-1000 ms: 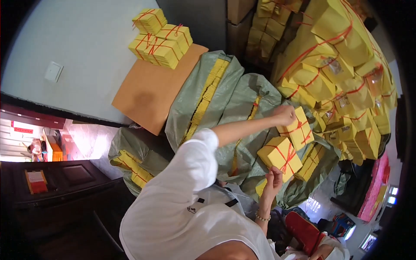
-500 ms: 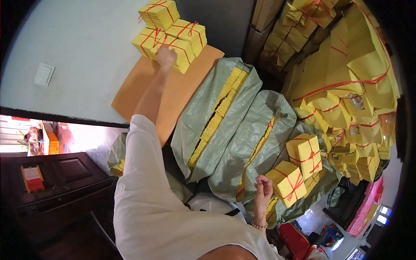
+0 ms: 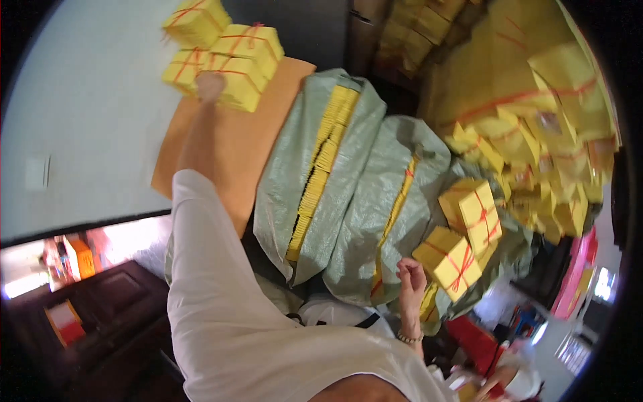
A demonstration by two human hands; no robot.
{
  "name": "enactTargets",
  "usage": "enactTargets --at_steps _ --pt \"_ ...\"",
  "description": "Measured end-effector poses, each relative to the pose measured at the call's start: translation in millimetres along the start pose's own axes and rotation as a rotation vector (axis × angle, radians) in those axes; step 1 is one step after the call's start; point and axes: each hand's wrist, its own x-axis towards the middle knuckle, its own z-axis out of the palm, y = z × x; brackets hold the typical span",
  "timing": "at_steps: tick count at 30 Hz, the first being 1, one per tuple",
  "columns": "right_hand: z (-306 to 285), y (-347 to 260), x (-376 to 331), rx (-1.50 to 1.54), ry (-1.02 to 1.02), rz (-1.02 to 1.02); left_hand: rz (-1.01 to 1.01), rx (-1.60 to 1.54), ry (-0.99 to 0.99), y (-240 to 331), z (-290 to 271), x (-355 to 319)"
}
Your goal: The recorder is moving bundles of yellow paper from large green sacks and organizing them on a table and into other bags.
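Observation:
My left hand (image 3: 210, 86) reaches far forward and is closed at the near left corner of a front bundle of yellow paper (image 3: 236, 90) tied with red string. That bundle rests with other tied bundles on an orange-brown board (image 3: 221, 144) against the wall, one stacked on top (image 3: 196, 23). Motion blur hides exactly how the fingers grip. My right hand (image 3: 410, 278), with a beaded bracelet on its wrist, hovers with curled fingers and nothing visible in them. Just right of it sits another tied yellow bundle (image 3: 447, 262), with a second one (image 3: 471, 213) behind it.
Two large green woven sacks, one nearer the board (image 3: 278, 194) and one to its right (image 3: 362, 234), gape over rows of yellow paper. A tall heap of yellow bundles (image 3: 536, 161) fills the right side. A dark panelled door (image 3: 114, 301) stands at lower left. Another person's arm (image 3: 506, 375) shows at lower right.
The whole view has swung, so the board and its bundles appear farther left. My left hand stays at the same bundle, and my right hand remains beside the tied bundles.

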Motion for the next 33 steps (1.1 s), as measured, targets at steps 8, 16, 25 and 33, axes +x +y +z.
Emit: enactTargets --at_steps 8,16,25,33 --pt "-6 23 -10 -0.012 0.070 -0.028 -0.075 -0.223 0.026 -48 39 57" --pt "-15 26 -23 0.086 0.017 0.055 -0.135 -1.129 -0.268 19 -89 -63" --pt "-132 9 -18 -1.014 0.498 -0.590 0.244 -1.235 -0.503 153 -212 -312" --pt "-206 32 28 -0.921 0.194 -0.597 0.311 -1.340 -0.876 312 -194 -500"
